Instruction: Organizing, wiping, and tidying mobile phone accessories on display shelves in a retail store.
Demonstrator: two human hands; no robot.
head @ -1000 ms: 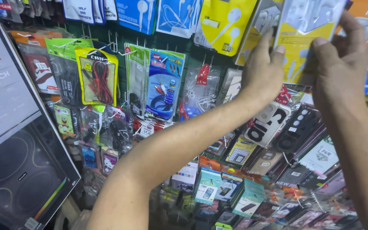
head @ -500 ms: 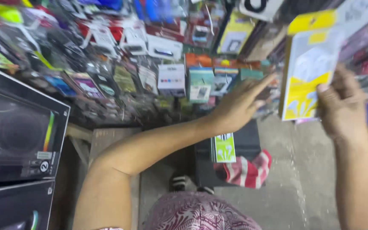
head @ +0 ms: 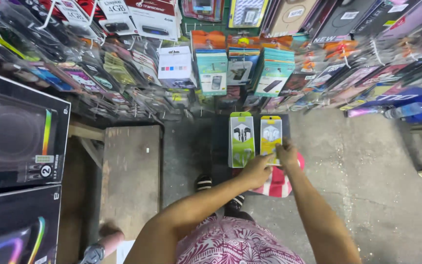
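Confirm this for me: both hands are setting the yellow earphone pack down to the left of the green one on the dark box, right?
Not quite. In the head view both hands, left hand and right hand, are at the yellow earphone pack on the dark box, but it lies to the right of the green earphone pack, not the left.

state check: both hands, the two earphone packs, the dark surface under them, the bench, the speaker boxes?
left hand: on lower edge of yellow earphone pack
right hand: fingers on yellow earphone pack
yellow earphone pack: flat, sealed
green earphone pack: flat, untouched
dark surface: bears both packs
wooden bench: bare top
speaker boxes: closed, stacked
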